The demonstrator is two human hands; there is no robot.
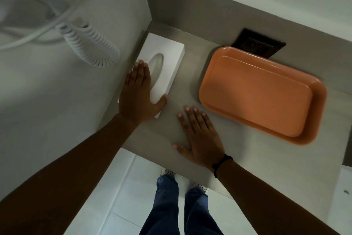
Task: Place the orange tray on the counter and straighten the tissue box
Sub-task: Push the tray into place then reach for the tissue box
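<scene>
The orange tray [261, 94] lies flat on the grey counter [190, 75], right of centre, its far edge close to a dark wall socket. A white tissue box [167, 57] with an oval slot lies along the left wall. My left hand [138, 92] rests on the box's near end, palm down, thumb hooked around its right side. Flat on the bare counter lies my right hand [198, 134], fingers spread, between box and tray, touching neither. A black band sits on that wrist.
A dark wall socket [257, 45] sits behind the tray. A white coiled cord [91, 44] hangs on the left wall above the box. The counter's front edge runs just below my right hand, with white floor tiles and my legs beneath.
</scene>
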